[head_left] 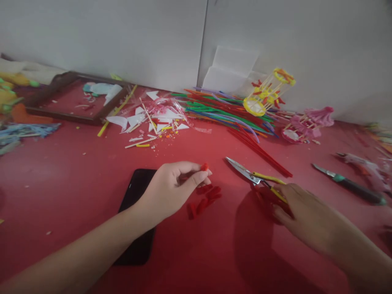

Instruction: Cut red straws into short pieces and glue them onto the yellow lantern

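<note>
My left hand (171, 185) is pinched shut on a short red pipe cleaner piece (204, 166) between thumb and fingertips. Below those fingers, several cut red pieces (202, 206) lie on the red table. My right hand (309, 212) has its fingers around the yellow handles of a pair of scissors (245, 171), low over the tabletop at the right. The blades point up and left and look nearly together. Part of the handles is hidden by the hand. Long red pipe cleaners (263, 153) lie just beyond the scissors.
A black phone (137, 245) lies under my left forearm. A utility knife (352, 185) and pliers (364, 163) are at the right. Towards the wall are coloured pipe cleaners (220, 108), a yellow model (255, 107), a pink model (306, 124), paper scraps (134, 119) and a brown frame (65, 115).
</note>
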A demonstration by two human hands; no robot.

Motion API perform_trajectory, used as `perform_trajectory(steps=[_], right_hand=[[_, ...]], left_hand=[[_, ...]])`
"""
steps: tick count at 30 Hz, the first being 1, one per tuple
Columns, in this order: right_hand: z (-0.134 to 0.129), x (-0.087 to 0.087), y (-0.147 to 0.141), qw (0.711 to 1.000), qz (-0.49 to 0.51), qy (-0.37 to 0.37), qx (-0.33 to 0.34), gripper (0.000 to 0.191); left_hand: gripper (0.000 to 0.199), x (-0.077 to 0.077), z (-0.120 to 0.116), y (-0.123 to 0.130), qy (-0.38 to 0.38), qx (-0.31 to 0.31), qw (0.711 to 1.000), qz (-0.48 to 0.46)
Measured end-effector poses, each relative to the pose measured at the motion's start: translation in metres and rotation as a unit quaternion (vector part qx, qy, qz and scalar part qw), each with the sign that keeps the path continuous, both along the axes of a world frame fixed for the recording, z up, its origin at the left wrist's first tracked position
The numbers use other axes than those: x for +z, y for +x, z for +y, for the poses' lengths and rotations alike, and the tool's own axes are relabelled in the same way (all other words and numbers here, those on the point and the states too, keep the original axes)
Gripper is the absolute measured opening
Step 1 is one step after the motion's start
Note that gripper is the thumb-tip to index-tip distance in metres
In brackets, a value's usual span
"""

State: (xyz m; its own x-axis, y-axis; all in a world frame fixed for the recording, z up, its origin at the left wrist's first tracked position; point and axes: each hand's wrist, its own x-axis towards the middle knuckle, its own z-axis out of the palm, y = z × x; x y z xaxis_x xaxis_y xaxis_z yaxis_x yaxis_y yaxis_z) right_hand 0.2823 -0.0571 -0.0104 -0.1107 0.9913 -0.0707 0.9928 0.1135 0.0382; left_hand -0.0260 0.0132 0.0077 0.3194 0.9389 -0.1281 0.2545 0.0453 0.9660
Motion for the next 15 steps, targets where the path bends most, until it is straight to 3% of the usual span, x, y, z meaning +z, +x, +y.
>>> perform_trajectory(steps=[4,8,11,15], right_hand=[[0.015,0.002,-0.003,0.996,-0.020,-0.070,-0.052,0.016],[0.028,0.004,-0.009,0.995,0.011,-0.001,-0.097,0.020],[0.027,0.006,-0.020,0.988,0.129,0.072,-0.053,0.029],[0.026,0.015,-0.049,0.967,0.245,0.041,0.047,0.036]], left_hand=[[0.022,0.010,0.001,-0.002,0.026,-0.002,0.999,0.042],[0.021,0.018,0.000,-0.005,0.046,0.024,0.997,0.053],[0.022,0.014,0.000,-0.010,0.035,0.031,0.998,0.039],[0.019,-0.003,0.002,-0.015,0.014,0.056,0.998,-0.002]])
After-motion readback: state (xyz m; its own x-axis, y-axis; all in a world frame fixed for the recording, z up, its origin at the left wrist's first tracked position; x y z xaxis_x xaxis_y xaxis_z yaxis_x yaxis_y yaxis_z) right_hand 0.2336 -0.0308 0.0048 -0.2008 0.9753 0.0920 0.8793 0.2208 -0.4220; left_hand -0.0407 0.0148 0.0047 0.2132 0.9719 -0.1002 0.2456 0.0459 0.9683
